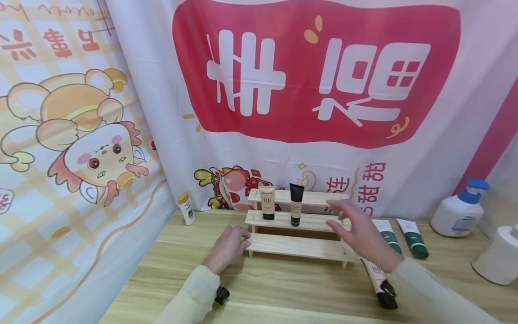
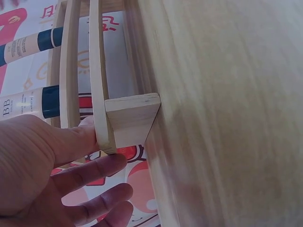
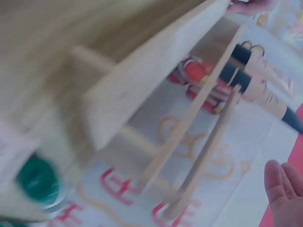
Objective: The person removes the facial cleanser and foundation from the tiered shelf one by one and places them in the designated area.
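Observation:
A three-step wooden display rack [image 1: 297, 246] stands on the table, its steps rising toward the curtain. On its middle step stand two cosmetic tubes: a pale pink BB cream tube [image 1: 268, 202] with a black cap, and a tube [image 1: 296, 208] with a black top and bottom. My left hand [image 1: 228, 247] pinches the left end of the lowest step between thumb and index finger; in the left wrist view the other fingers [image 2: 102, 203] spread beneath. Beside the rack's right end, my right hand [image 1: 360, 231] is raised with fingers parted, holding nothing.
A BB tube [image 1: 375, 274] lies under my right forearm. Two green-and-white tubes [image 1: 413, 238] lie behind it. Toward the right stand a blue-topped pump bottle [image 1: 457, 216] and a white roll [image 1: 499, 256]. A yellow-capped bottle [image 1: 186, 210] stands at back left, by the printed curtain [image 1: 226, 153].

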A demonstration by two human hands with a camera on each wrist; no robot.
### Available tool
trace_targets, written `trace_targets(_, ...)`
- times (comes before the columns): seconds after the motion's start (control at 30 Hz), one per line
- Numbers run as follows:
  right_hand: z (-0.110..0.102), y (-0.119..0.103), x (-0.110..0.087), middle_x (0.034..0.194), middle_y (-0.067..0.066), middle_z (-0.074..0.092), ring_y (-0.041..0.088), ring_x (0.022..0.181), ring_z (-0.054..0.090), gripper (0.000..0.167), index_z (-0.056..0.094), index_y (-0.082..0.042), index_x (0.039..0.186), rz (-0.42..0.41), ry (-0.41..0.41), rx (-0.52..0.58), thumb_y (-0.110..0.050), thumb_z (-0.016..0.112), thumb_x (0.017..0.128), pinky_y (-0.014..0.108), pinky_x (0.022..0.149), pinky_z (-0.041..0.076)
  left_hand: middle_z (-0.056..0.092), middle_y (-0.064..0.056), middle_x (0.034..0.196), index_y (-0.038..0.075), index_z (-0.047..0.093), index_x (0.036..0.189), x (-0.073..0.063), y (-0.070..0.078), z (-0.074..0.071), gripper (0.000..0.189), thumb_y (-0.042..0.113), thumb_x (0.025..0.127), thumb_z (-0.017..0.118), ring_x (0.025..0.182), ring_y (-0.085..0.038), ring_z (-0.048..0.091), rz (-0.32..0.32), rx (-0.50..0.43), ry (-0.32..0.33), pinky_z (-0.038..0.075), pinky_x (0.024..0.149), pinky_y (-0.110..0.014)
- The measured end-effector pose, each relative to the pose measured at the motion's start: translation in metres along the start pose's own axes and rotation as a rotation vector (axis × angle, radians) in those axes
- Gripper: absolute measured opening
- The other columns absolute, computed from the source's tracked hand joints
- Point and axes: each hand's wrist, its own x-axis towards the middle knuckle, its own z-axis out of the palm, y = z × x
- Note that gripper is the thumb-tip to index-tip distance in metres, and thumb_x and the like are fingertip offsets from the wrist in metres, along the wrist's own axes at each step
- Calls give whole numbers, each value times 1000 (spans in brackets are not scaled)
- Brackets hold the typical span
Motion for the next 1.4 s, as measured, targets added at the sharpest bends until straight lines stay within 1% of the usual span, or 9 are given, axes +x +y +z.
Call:
trace_targets(0.1,10,-10,18,123,-2,53,15,99,57,63,45,-25,138,-17,-12,20,-22,75,83,38,78,52,64,-6,103,11,72,103,-1,0,-1,17,17,87,69,90,-22,53,-7,-7,0,46,80,-40)
trace_targets(0.27,25,-18,39,124,4,53,18,100,58,73,39,-25,143,-72,-11,34,-22,77,81,35,75,52,64,-6,103,10,72,103,-1,0,-2,17,17,88,69,91,-23,53,-9,-14,0,46,80,-40)
trace_targets(0.37,32,-20,45,122,5,53,18,98,58,77,36,-25,145,-85,-11,37,-21,77,80,36,75,53,64,-6,103,10,72,103,-1,0,-3,17,17,88,69,92,-23,53,-8,-17,-4,46,81,-41)
trace_targets(0.43,36,-22,48,122,7,53,18,102,57,80,34,-27,146,-86,-11,48,-20,78,80,36,75,53,64,-6,103,10,71,103,-2,1,-3,17,17,88,69,92,-23,53,-9,-24,-7,46,81,-41)
trace_targets(0.57,40,-24,51,124,9,52,22,103,57,83,33,-25,147,-105,8,68,-16,79,78,38,75,53,64,-6,103,10,71,103,-2,2,-4,17,16,88,69,92,-23,53,-9,-33,-6,46,81,-41)
trace_targets(0.83,50,-25,57,124,5,55,20,97,58,78,38,-23,144,-107,38,86,-12,78,79,35,74,52,64,-6,101,10,72,103,-2,2,-3,17,16,87,69,90,-23,53,-12,-22,9,46,79,-40)
trace_targets(1.07,64,-23,57,107,4,62,15,85,59,64,45,-17,137,-86,119,115,-5,74,81,35,72,52,64,-6,103,10,71,104,-2,2,-2,18,17,88,69,91,-22,52,-21,-28,1,46,80,-40)
trace_targets(1.23,58,-26,53,108,1,59,12,85,57,58,46,-17,135,-93,126,93,-4,70,84,33,71,52,64,-5,104,10,71,104,-1,2,0,17,17,88,69,91,-22,52,-23,-30,-3,46,80,-40)
trace_targets(1.4,36,-23,45,103,1,61,11,83,57,60,47,-18,137,-99,147,119,-3,70,84,31,67,51,64,-4,103,11,71,103,1,-2,3,17,18,88,69,91,-22,52,-18,-16,7,46,79,-40)
